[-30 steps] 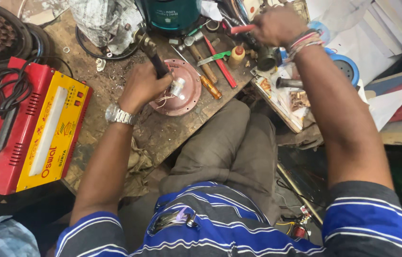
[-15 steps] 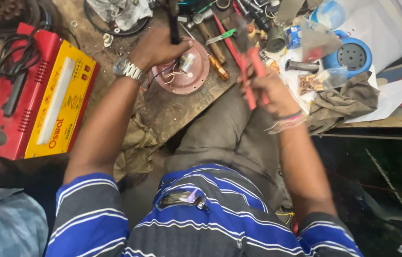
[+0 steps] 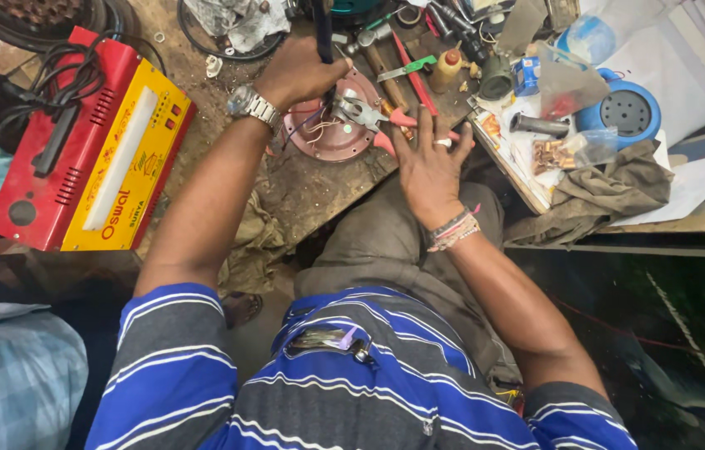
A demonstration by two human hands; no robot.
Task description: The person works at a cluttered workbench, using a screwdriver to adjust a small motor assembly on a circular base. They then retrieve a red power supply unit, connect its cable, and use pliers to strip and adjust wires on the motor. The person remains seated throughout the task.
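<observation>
Pliers, red-handled, lay jaws-first on round reddish motor plate at desk edge; right hand spread, fingers on handles. Left hand gripped dark tool. Loose wires unjoined; work unfinished.

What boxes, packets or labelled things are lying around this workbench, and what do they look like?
Red and yellow box-shaped machine: far left, long pale label strip on its yellow face.
Small blue carton: upper right, boxy, among the tools.
Clear plastic bag: right, holding copper-coloured bits.
Small yellow bottle: top centre, red cap.
No screens.
</observation>
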